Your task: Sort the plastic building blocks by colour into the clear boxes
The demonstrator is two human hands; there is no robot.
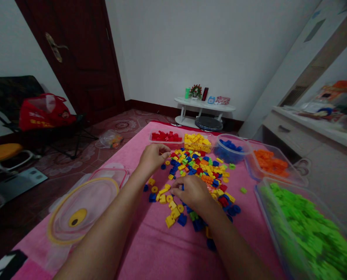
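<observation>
A loose pile of mixed building blocks (191, 165) in yellow, blue, red, green and orange spreads over a pink cloth (150, 249). At the pile's far left edge is my left hand (153, 158), its thumb and fingers drawn together near the red blocks' box; anything pinched there is too small to make out. My right hand (193, 192) hovers low over the middle of the pile, fingers curled inward. A bit of blue shows by its fingers, but whether it is held I cannot tell. Yellow blocks (175, 212) lie just in front of the right hand.
Along the back stand clear containers of red blocks (166, 136), yellow blocks (197, 142) and blue blocks (230, 147). Orange blocks (269, 162) and green blocks (310, 229) fill boxes on the right. Clear lids (99, 206) lie at left. A drawer cabinet (290, 130) flanks the table.
</observation>
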